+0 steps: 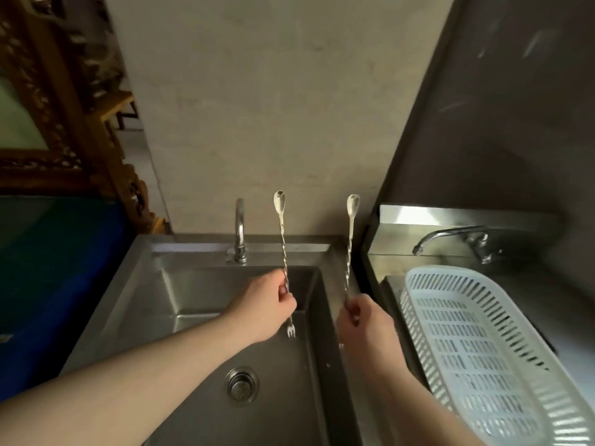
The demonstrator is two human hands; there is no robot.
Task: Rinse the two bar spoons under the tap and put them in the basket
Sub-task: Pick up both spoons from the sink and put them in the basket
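My left hand [269, 305] grips a long twisted metal bar spoon [282, 233] near its lower end, bowl up, with a small fork tip below my fingers. My right hand [362, 320] holds a second bar spoon [350, 239] upright in the same way. Both spoons stand above the right side of a steel sink [193, 304]. The tap [239, 231] rises at the back of the sink, left of both spoons, with no water visible. A white slotted plastic basket [476, 342] lies to the right of my right hand.
The sink's drain strainer [242, 386] sits in the basin floor. A second tap [450, 239] stands behind the basket over a darker steel counter. A concrete wall [257, 123] backs the sink. A carved wooden frame [64, 123] and a blue surface [58, 268] are at left.
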